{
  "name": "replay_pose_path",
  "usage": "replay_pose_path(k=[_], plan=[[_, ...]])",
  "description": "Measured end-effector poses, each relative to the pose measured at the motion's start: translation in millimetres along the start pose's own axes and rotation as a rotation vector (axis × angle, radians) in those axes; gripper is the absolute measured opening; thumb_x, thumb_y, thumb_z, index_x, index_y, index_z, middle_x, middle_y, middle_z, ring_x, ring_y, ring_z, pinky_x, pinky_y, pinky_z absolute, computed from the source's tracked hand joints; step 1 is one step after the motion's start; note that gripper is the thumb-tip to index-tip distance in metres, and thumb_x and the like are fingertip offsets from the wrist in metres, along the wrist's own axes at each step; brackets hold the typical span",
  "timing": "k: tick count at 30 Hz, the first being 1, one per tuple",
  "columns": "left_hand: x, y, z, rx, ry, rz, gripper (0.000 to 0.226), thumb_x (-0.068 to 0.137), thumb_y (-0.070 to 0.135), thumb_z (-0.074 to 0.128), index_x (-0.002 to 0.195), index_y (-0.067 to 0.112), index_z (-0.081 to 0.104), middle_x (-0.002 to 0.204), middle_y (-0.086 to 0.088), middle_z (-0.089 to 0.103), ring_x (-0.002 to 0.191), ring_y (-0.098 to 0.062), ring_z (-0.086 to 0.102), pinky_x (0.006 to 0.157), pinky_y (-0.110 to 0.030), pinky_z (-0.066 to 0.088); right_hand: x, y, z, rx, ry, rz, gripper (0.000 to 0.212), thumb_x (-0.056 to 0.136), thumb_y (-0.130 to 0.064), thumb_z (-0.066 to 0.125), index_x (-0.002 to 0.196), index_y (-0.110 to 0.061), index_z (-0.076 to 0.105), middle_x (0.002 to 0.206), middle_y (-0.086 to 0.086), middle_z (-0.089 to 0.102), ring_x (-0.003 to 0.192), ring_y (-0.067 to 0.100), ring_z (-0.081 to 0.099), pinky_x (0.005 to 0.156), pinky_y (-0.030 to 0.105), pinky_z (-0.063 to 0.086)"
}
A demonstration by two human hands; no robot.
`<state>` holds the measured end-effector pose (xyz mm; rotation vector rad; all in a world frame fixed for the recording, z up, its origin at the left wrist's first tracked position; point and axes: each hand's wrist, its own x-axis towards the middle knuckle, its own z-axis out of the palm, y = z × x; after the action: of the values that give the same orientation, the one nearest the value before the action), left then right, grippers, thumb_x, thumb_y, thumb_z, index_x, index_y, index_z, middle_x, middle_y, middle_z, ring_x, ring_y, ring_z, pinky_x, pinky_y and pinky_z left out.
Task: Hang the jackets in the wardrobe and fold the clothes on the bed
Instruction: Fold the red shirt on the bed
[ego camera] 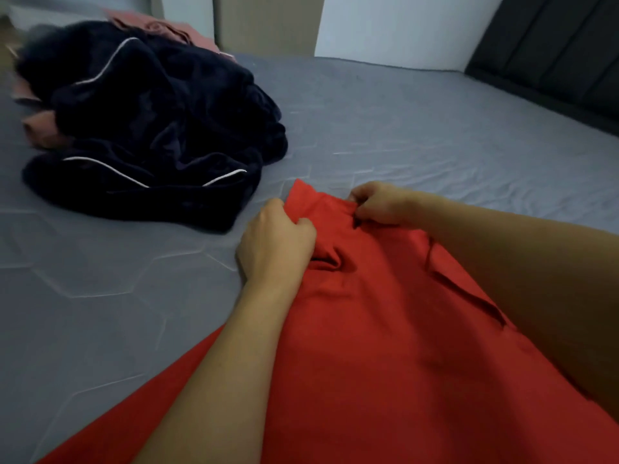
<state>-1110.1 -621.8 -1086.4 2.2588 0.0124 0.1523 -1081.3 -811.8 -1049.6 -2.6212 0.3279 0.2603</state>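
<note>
A red garment (368, 329) lies spread on the grey bed (402, 122), reaching from the near edge toward the middle. My left hand (274, 242) grips a bunched fold near its top left edge. My right hand (378, 204) pinches the top edge of the same garment, a little farther away. Both forearms lie over the red cloth. A dark navy fleece garment with white piping (150, 128) sits crumpled at the far left of the bed, apart from my hands.
Pink clothes (164, 28) lie behind and under the navy pile. A dark padded headboard (552, 55) runs along the right side. A white wall and a beige panel (268, 21) stand past the far edge of the bed.
</note>
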Motion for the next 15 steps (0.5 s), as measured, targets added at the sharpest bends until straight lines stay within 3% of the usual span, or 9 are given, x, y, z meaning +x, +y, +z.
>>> replay_pose_path(k=[2, 5, 6, 8, 9, 10, 11, 13, 15], plan=[[-2.5, 6.1, -5.7, -0.156, 0.106, 0.041, 0.031, 0.084, 0.027, 0.061, 0.113, 0.014, 0.064, 0.112, -0.011, 0.068, 0.107, -0.033, 0.059, 0.085, -0.037, 0.045, -5.5, 5.1, -11.7, 0.108, 0.085, -0.003, 0.029, 0.082, 0.009, 0.055, 0.073, -0.018, 0.057, 0.073, 0.008, 0.056, 0.056, 0.014, 0.047, 0.049, 0.025, 0.038], [-22.1, 30.8, -13.1, -0.33, 0.258, 0.518, 0.026, 0.083, 0.014, 0.067, 0.109, 0.009, 0.067, 0.106, -0.01, 0.068, 0.1, -0.029, 0.062, 0.088, -0.035, 0.045, -22.8, 17.7, -29.7, 0.317, 0.204, -0.011, 0.031, 0.082, 0.012, 0.054, 0.071, -0.017, 0.058, 0.063, 0.002, 0.055, 0.055, 0.012, 0.048, 0.052, 0.024, 0.04], [-33.0, 40.8, -13.9, -0.327, 0.182, 0.681, 0.026, 0.081, 0.012, 0.067, 0.106, 0.01, 0.067, 0.105, -0.008, 0.065, 0.098, -0.027, 0.061, 0.086, -0.035, 0.047, -31.4, 23.8, -36.1, 0.35, 0.224, 0.0, 0.032, 0.083, 0.013, 0.054, 0.07, -0.017, 0.06, 0.057, -0.003, 0.057, 0.053, 0.007, 0.05, 0.052, 0.018, 0.041], [-54.0, 55.3, -8.7, -0.178, -0.247, 0.874, 0.028, 0.076, 0.023, 0.065, 0.104, 0.02, 0.068, 0.103, 0.002, 0.061, 0.097, -0.02, 0.059, 0.085, -0.037, 0.05, -50.3, 39.8, -50.0, 0.418, 0.295, 0.053, 0.032, 0.086, 0.01, 0.051, 0.071, -0.017, 0.062, 0.051, -0.012, 0.058, 0.047, -0.001, 0.048, 0.047, 0.012, 0.037], [-64.1, 59.7, -6.0, -0.079, -0.5, 0.883, 0.029, 0.074, 0.033, 0.063, 0.101, 0.025, 0.07, 0.098, 0.008, 0.062, 0.093, -0.015, 0.06, 0.084, -0.037, 0.051, -59.0, 48.4, -56.2, 0.465, 0.325, 0.1, 0.029, 0.088, 0.005, 0.05, 0.074, -0.017, 0.063, 0.058, -0.01, 0.06, 0.05, 0.002, 0.049, 0.048, 0.014, 0.037], [-71.3, 61.8, -3.0, -0.029, -0.65, 0.856, 0.031, 0.073, 0.04, 0.058, 0.096, 0.026, 0.072, 0.09, 0.011, 0.065, 0.086, -0.013, 0.061, 0.081, -0.037, 0.053, -67.1, 55.7, -59.8, 0.509, 0.329, 0.151, 0.023, 0.091, -0.002, 0.05, 0.08, -0.017, 0.065, 0.071, -0.004, 0.062, 0.056, 0.008, 0.05, 0.052, 0.018, 0.037], [-74.8, 62.7, -0.3, -0.043, -0.671, 0.826, 0.033, 0.073, 0.042, 0.051, 0.091, 0.024, 0.072, 0.084, 0.009, 0.068, 0.081, -0.013, 0.061, 0.078, -0.037, 0.053, -74.5, 61.0, -60.7, 0.526, 0.308, 0.191, 0.017, 0.094, -0.01, 0.051, 0.087, -0.016, 0.066, 0.082, 0.001, 0.061, 0.062, 0.013, 0.051, 0.055, 0.022, 0.037], [-71.8, 60.6, 7.0, -0.069, -0.391, 0.841, 0.035, 0.076, 0.034, 0.044, 0.097, 0.023, 0.071, 0.094, 0.006, 0.07, 0.091, -0.019, 0.061, 0.085, -0.039, 0.049, -82.9, 67.5, -51.5, 0.444, 0.249, 0.185, 0.022, 0.099, -0.023, 0.048, 0.106, -0.009, 0.064, 0.099, 0.01, 0.059, 0.076, 0.021, 0.056, 0.063, 0.029, 0.04], [-69.4, 53.5, 17.3, 0.146, -0.199, 0.844, 0.043, 0.086, 0.032, 0.042, 0.125, 0.022, 0.059, 0.128, -0.001, 0.06, 0.119, -0.023, 0.052, 0.102, -0.04, 0.039, -85.3, 76.7, -29.6, 0.173, 0.197, 0.093, 0.041, 0.103, -0.032, 0.042, 0.131, -0.004, 0.053, 0.126, 0.017, 0.056, 0.112, 0.03, 0.055, 0.087, 0.031, 0.043]])
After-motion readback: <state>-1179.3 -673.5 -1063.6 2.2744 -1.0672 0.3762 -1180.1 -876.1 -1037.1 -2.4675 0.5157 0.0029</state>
